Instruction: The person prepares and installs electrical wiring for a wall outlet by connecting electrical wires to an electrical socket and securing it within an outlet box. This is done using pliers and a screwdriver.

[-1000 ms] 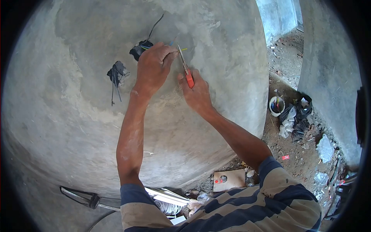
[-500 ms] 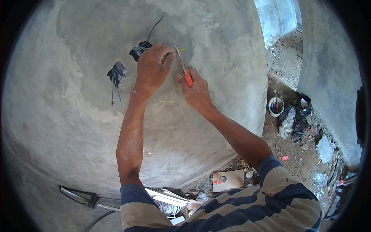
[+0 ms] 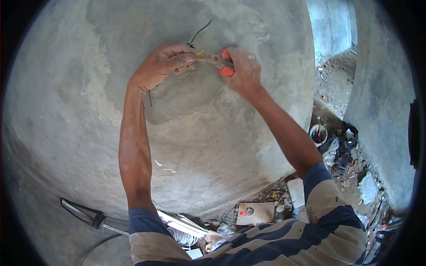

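Pliers (image 3: 216, 59) swung sideways, tip at left hand (image 3: 160, 64); right hand (image 3: 246, 72) higher.

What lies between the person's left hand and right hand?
In the head view, the metal nose of the red-handled pliers lies between the left hand and right hand, with a yellow wire near its tip.

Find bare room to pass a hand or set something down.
Passing: the grey concrete wall below the red-handled metal pliers, between the forearms. Setting down: perhaps the flat tan board, right of its dark round spot, beside rubble. Crowded: the dirt floor around the white round bucket and black plastic bag, and between the left hand and right hand.
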Motion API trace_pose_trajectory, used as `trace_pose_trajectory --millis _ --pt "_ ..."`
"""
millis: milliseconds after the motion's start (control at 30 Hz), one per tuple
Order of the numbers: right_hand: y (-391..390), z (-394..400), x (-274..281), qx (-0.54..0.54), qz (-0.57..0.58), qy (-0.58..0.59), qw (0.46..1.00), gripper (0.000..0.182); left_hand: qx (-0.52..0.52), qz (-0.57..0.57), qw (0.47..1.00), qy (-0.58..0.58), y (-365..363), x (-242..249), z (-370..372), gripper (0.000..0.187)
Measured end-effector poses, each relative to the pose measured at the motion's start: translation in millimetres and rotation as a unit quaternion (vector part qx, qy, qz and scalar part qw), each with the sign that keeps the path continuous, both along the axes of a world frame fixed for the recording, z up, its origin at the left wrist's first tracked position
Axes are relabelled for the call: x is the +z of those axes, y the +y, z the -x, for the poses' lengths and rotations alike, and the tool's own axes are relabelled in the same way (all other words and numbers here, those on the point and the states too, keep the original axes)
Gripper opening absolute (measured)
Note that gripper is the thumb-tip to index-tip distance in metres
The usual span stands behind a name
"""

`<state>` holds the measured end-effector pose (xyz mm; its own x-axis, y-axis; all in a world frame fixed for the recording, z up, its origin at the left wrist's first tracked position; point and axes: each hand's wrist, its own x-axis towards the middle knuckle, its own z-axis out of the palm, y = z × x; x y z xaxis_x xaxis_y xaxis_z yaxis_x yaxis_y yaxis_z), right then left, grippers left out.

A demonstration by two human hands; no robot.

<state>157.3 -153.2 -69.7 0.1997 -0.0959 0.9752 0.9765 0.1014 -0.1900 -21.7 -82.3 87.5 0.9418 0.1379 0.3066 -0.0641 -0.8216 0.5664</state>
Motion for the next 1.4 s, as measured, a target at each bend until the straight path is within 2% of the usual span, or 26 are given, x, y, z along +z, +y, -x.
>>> trace_pose_trajectory --millis 100,200,267,300,333,367,400,433,467,500,533,567,600,667,700,733,867,1000,1067,1100,1167,1267,1300,1333,1400 --pt "-2.8 -4.6 8.6 0.036 0.008 -0.03 0.999 0.035 0.007 -0.003 1.0 0.009 -5.0 3.3 2.7 0.022" --pt "-4.6 13.3 -12.5 0.024 0.02 0.027 0.999 0.028 0.007 -0.03 0.999 -0.035 0.4 -12.8 -8.7 0.019" --pt "-6.1 37.2 -30.7 0.138 0.046 0.178 0.973 0.025 -0.017 -0.052 0.996 -0.068 -2.5 -22.2 -18.3 0.017" --pt "-11.8 48.5 -35.4 0.131 0.045 0.181 0.974 0.025 -0.005 -0.163 0.982 -0.096 -9.1 -27.3 -20.3 0.014" --pt "-18.5 60.4 -39.0 0.193 0.097 0.268 0.939 0.029 0.007 -0.273 0.954 -0.123 -15.7 -32.4 -22.2 0.011" --pt "-23.8 70.1 -41.3 0.252 0.146 0.352 0.889 0.034 0.001 -0.272 0.955 -0.122 -21.1 -39.0 -24.0 0.011" --pt "-26.8 78.3 -43.2 0.249 0.145 0.356 0.889 0.034 0.033 -0.404 0.904 -0.136 -25.4 -47.5 -25.2 0.01" --pt "-29.2 85.9 -44.9 0.387 0.15 0.427 0.803 0.035 0.065 -0.528 0.834 -0.148 -26.7 -54.7 -26.3 0.009" --pt "-32.9 91.1 -46.1 0.515 0.15 0.484 0.692 0.038 0.063 -0.526 0.836 -0.145 -23.1 -61.5 -26.8 0.009" --pt "-43.1 95.0 -41.0 0.514 0.15 0.487 0.69 0.038 0.056 -0.559 0.815 -0.145 -17.2 -69.0 -25.8 0.01" --pt "-56.4 98.9 -30.3 0.562 0.176 0.535 0.606 0.039 0.05 -0.592 0.791 -0.144 -15.9 -71.5 -23.6 0.012" --pt "-63.3 101.0 -24.9 0.605 0.199 0.575 0.514 0.041 0.05 -0.593 0.791 -0.141 -13.5 -70.8 -20.0 0.012" --pt "-62.7 100.5 -27.6 0.607 0.199 0.575 0.512 0.041 0.047 -0.577 0.805 -0.134 -15.1 -66.9 -15.2 0.015" --pt "-60.4 96.5 -37.0 0.575 0.219 0.529 0.584 0.042 0.047 -0.561 0.818 -0.123 -17.7 -58.7 -8.2 0.018" --pt "-61.0 93.2 -40.7 0.577 0.222 0.529 0.581 0.042 0.039 -0.544 0.834 -0.084 -19.3 -52.4 -7.1 0.02" --pt "-62.0 89.3 -44.0 0.565 0.234 0.506 0.608 0.042 0.031 -0.527 0.848 -0.045 -20.0 -48.0 -6.0 0.023" --pt "-46.4 83.6 -59.1 0.523 0.224 0.464 0.679 0.044 0.021 -0.529 0.848 0.0 -17.6 -39.5 -12.8 0.03" --pt "-36.4 99.6 -63.7 0.505 0.176 0.491 0.687 0.046 0.009 -0.556 0.83 -0.048 -7.1 -45.7 -23.5 0.035" --pt "-40.5 115.4 -56.6 0.577 0.075 0.56 0.59 0.042 0.015 -0.558 0.827 -0.065 -6.9 -47.5 -22.6 0.036" --pt "-43.8 113.7 -53.2 0.577 0.078 0.558 0.591 0.042 0.03 -0.55 0.83 -0.089 -6.5 -48.1 -20.4 0.038" --pt "-50.6 109.1 -50.5 0.578 -0.176 0.661 0.444 0.034 0.053 -0.543 0.831 -0.111 -4.6 -49.9 -10.2 0.039" --pt "-58.9 80.0 -76.6 0.526 -0.212 0.627 0.534 0.028 0.073 -0.494 0.86 -0.108 -10.6 -59.3 3.7 0.037" --pt "-62.6 71.0 -86.5 0.5 -0.207 0.623 0.564 0.026 0.061 -0.476 0.865 -0.148 -13.6 -67.3 3.9 0.034" --pt "-67.6 64.4 -96.8 0.502 -0.201 0.624 0.564 0.026 0.049 -0.457 0.868 -0.189 -15.0 -73.2 4.1 0.031" --pt "-80.4 57.4 -120.3 0.473 -0.115 0.629 0.607 0.025 0.053 -0.441 0.873 -0.202 -15.8 -78.4 6.3 0.029"
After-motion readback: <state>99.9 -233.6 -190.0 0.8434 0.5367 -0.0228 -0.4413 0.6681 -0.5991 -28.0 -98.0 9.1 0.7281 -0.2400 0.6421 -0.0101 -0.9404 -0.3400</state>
